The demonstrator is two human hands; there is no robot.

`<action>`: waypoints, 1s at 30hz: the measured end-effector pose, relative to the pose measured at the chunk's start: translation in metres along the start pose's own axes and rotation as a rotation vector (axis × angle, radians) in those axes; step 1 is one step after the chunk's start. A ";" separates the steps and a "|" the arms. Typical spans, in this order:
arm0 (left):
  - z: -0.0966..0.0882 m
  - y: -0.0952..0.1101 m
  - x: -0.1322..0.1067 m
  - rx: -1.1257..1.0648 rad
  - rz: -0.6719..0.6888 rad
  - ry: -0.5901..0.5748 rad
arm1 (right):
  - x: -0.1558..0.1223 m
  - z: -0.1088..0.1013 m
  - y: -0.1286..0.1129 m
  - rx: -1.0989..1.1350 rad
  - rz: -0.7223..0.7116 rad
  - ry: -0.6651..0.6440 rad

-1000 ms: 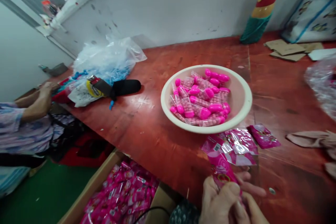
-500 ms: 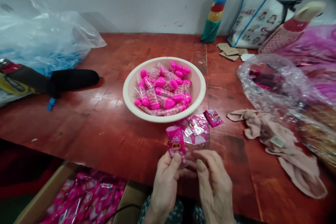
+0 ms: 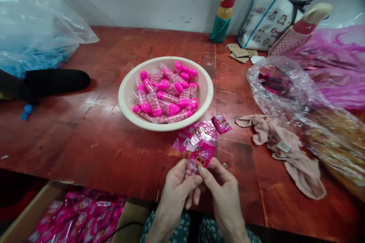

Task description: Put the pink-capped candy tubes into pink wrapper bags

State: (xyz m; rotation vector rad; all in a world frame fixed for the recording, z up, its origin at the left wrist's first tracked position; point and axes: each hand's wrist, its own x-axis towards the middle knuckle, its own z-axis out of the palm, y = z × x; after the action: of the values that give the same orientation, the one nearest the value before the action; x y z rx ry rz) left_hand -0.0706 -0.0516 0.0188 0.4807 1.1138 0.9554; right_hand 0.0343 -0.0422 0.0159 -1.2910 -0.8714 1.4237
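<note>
My left hand (image 3: 177,186) and my right hand (image 3: 222,188) meet at the near edge of the red table (image 3: 94,140). Both pinch one pink candy packet (image 3: 202,156), which tilts to the right above my fingers. Small pink balls show through its clear lower part. Just beyond lie several more pink packets (image 3: 199,133) flat on the wood. Behind them stands a cream bowl (image 3: 125,95) filled with clear tubes of pink candy with pink caps (image 3: 165,93).
A cardboard box of pink packets (image 3: 76,218) sits below the table at lower left. A beige cloth (image 3: 281,148) and crumpled clear plastic bags (image 3: 288,87) lie at right. A blue-filled plastic bag (image 3: 34,41) and a black object (image 3: 54,80) are at left. A striped bottle (image 3: 221,17) and tote bag (image 3: 266,19) stand by the wall.
The view swung right and steadied on the bowl. The packet went from upright in my left fingers to tilted right, with my right hand now pinching it too.
</note>
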 end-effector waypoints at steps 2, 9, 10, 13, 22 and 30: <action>0.002 0.003 0.002 0.049 0.008 0.008 | 0.003 -0.003 0.002 0.127 0.087 -0.005; 0.007 0.004 -0.004 0.033 0.011 0.027 | 0.012 -0.003 0.004 0.176 0.182 0.121; 0.008 0.004 -0.005 0.005 0.041 0.066 | 0.014 -0.003 0.003 0.165 0.167 0.128; 0.010 0.001 -0.008 0.009 0.128 0.161 | 0.017 -0.005 -0.004 0.161 0.123 0.064; 0.022 -0.006 -0.008 0.030 0.194 0.181 | 0.009 -0.001 -0.007 0.240 0.290 -0.162; 0.025 0.004 0.005 -0.087 0.124 0.094 | 0.014 -0.004 0.002 0.311 0.291 0.026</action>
State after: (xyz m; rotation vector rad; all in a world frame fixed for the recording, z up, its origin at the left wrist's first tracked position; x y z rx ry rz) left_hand -0.0492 -0.0420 0.0286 0.4412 1.1315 1.1396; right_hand 0.0389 -0.0294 0.0095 -1.2262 -0.4319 1.6885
